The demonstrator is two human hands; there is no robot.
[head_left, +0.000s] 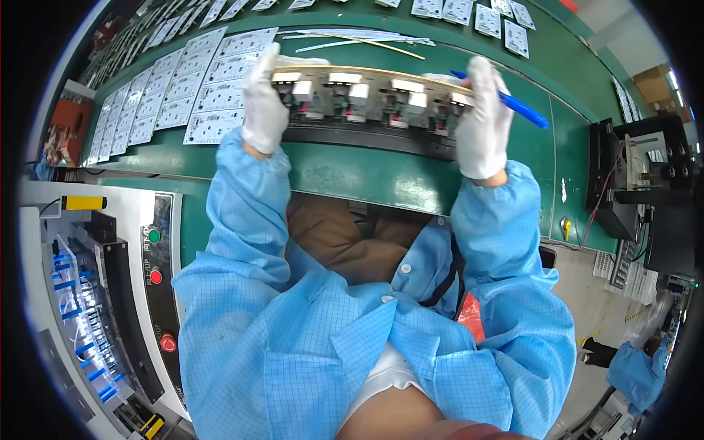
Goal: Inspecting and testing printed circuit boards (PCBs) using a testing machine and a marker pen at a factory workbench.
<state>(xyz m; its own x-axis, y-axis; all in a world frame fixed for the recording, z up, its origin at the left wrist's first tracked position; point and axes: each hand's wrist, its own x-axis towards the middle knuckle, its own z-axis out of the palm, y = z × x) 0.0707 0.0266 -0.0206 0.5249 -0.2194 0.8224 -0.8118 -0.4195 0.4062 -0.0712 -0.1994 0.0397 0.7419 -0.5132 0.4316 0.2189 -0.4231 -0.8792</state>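
A long circuit board panel (pixel 369 103) stands tilted up on its edge, its side with white blocks and other small parts turned toward me. My gloved left hand (pixel 264 110) is closed on the panel's left end. At the right end my gloved right hand (pixel 484 128) grips it, with a blue pen (pixel 525 110) tucked between thumb and fingers. Along the panel's lower side runs a black strip (pixel 359 138) near the table's front edge. The fingers behind the panel are mostly hidden.
White printed board panels (pixel 229 81) overlap on the green table (pixel 337 172) at the left. Thin strips (pixel 352 37) lie beyond my hands, with small boards (pixel 488 20) farther back. A machine with buttons (pixel 155 277) is left; black equipment (pixel 612 176) and another person (pixel 634 374) are right.
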